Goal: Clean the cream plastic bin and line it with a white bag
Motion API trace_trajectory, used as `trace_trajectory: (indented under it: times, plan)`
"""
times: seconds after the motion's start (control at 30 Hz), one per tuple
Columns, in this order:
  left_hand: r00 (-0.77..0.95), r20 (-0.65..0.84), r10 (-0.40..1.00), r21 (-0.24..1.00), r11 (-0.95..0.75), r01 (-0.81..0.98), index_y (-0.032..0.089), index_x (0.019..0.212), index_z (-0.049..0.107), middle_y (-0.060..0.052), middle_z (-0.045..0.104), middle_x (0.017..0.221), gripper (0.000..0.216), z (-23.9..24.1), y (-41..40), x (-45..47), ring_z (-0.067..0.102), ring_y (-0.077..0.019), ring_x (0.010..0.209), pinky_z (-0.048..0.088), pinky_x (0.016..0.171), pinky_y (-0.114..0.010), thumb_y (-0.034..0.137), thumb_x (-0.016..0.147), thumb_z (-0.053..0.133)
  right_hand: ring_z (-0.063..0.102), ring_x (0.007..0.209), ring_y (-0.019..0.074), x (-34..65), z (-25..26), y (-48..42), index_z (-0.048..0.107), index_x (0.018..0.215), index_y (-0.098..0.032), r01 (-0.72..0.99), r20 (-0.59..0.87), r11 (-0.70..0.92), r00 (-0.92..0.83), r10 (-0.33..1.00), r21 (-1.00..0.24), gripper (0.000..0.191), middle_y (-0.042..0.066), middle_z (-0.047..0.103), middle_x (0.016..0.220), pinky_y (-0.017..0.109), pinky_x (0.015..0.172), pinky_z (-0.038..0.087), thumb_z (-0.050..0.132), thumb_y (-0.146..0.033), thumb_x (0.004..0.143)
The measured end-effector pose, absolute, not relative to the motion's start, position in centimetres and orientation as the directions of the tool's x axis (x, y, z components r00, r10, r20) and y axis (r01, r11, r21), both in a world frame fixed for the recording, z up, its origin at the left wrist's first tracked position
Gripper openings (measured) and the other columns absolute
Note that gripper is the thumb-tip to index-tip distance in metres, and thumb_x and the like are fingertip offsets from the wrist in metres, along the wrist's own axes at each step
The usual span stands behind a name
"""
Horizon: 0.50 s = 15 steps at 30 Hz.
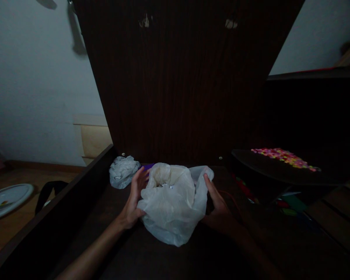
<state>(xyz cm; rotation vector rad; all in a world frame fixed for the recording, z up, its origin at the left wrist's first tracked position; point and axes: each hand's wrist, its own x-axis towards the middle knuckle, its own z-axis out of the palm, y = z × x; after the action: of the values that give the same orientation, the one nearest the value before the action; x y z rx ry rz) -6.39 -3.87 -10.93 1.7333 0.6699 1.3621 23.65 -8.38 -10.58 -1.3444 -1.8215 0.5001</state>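
Note:
A whitish translucent plastic bag (172, 210) sits in front of me, its mouth spread in a round shape as if around a container. Inside the opening a beige inner surface shows, with small pale bits I cannot make out. My left hand (132, 206) holds the bag's left side, thumb at the front and fingers behind. On the right side my right hand (217, 206) grips the bag, its thumb on the upper edge and its other fingers mostly hidden in shadow. Just beyond my left hand lies a crumpled plastic bag (124, 172). Something purple (147, 167) peeks out behind my fingers.
A dark wooden panel (175, 89) rises behind the dark wooden surface (87, 237), which has a raised left edge (58, 202). At right, a dark shelf (245, 161) bears a pink and yellow beaded item (282, 157). A white round lid-like object (10, 198) is at far left.

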Motion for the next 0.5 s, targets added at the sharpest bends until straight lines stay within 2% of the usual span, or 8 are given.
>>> trace_trajectory:
  times: [0.17, 0.33, 0.4, 0.5]
  plan:
    - [0.204, 0.613, 0.763, 0.786, -0.614, -0.068, 0.026, 0.152, 0.026, -0.017, 0.043, 0.151, 0.102, -11.0, -3.7, -6.4, 0.042, -0.0401, 0.141, 0.033, 0.117, -0.06, 0.081, 0.074, 0.062, 0.018, 0.154, 0.034, 23.1, -8.1, -8.7, 0.013, 0.163, -0.028, 0.525, 0.446, 0.448, -0.139, 0.884, -0.723, 0.116, 0.008, 0.013, 0.169, 0.054, 0.124, 0.025, 0.082, -0.052, 0.073]
    - [0.141, 0.715, 0.685, 0.684, -0.727, 0.058, 0.025, 0.15, 0.031, -0.016, 0.046, 0.144, 0.081, -11.2, -3.6, -6.6, 0.048, -0.0355, 0.132, 0.04, 0.109, -0.055, 0.067, 0.086, 0.059, 0.015, 0.155, 0.0346, 22.3, -5.5, -8.1, 0.023, 0.162, -0.027, 0.439, 0.498, 0.534, -0.205, 0.843, -0.722, 0.104, 0.006, 0.011, 0.17, 0.052, 0.125, 0.022, 0.074, -0.061, 0.078]
    - [0.12, 0.821, 0.558, 0.534, -0.825, 0.185, 0.025, 0.149, 0.033, -0.015, 0.047, 0.141, 0.076, -11.2, -3.5, -6.7, 0.048, -0.0344, 0.129, 0.042, 0.106, -0.053, 0.058, 0.087, 0.062, 0.016, 0.154, 0.0351, 21.7, -4.6, -7.6, 0.027, 0.161, -0.026, 0.399, 0.525, 0.563, -0.213, 0.824, -0.724, 0.098, 0.006, 0.015, 0.17, 0.053, 0.125, 0.022, 0.069, -0.063, 0.081]
    - [0.115, 0.957, 0.266, 0.208, -0.907, 0.366, 0.026, 0.145, 0.037, -0.013, 0.051, 0.131, 0.073, -11.2, -3.4, -6.8, 0.054, -0.032, 0.117, 0.048, 0.097, -0.05, 0.054, 0.083, 0.063, 0.021, 0.153, 0.0368, 20.6, -3.2, -6.7, 0.032, 0.159, -0.024, 0.349, 0.54, 0.577, -0.207, 0.816, -0.738, 0.092, 0.009, 0.022, 0.168, 0.053, 0.123, 0.024, 0.064, -0.064, 0.083]
